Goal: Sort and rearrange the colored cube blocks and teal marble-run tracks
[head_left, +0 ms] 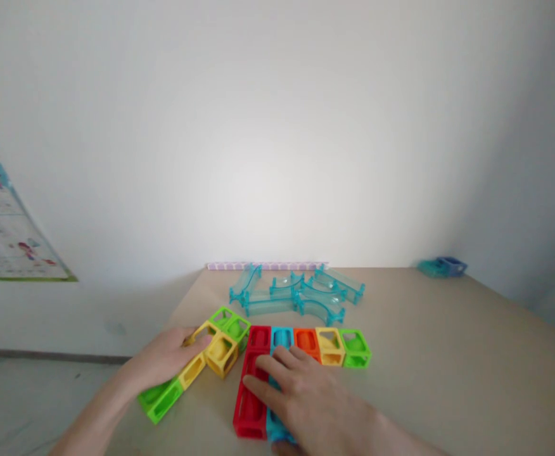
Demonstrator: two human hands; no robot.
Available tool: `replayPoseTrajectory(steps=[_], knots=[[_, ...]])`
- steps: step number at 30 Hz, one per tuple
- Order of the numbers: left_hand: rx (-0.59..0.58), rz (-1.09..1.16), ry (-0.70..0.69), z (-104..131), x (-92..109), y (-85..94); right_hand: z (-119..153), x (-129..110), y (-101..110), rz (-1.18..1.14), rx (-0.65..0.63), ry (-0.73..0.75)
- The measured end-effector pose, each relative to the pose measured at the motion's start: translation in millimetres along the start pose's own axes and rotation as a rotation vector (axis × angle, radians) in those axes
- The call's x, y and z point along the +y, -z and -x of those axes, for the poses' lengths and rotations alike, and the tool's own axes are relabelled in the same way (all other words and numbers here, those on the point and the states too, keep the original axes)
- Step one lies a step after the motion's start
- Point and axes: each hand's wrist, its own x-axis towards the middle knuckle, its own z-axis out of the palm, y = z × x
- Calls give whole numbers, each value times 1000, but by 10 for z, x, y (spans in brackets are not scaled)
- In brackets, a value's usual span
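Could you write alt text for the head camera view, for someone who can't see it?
A person's left hand holds hollow green and yellow plastic blocks, while the right hand lies over a multicoloured group of similar plastic blocks. Beyond them, translucent teal plastic channel pieces lie on a tan tabletop.

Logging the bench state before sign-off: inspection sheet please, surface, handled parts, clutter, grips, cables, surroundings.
Surface: tan tabletop, matte-looking, against the wall.
Handled parts: yellow-and-green hollow plastic block assembly, angled; multicoloured hollow plastic block group, red, blue, orange, yellow and green.
Clutter: translucent teal plastic track pieces beyond the blocks; purple-and-white patterned strip at the back edge; small blue container, far right.
Grips: left hand grasps the yellow-and-green assembly; right hand lies over the group's red and blue blocks, closure unclear.
Cables: nothing seen.
Surroundings: plain white wall; illustrated paper poster at left; grey floor.
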Motion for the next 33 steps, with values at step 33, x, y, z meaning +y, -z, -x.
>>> replayPoseTrajectory(steps=[33], knots=[[-757, -566, -814, -547, 319, -1492, 332, -172, -812, 515, 409, -257]])
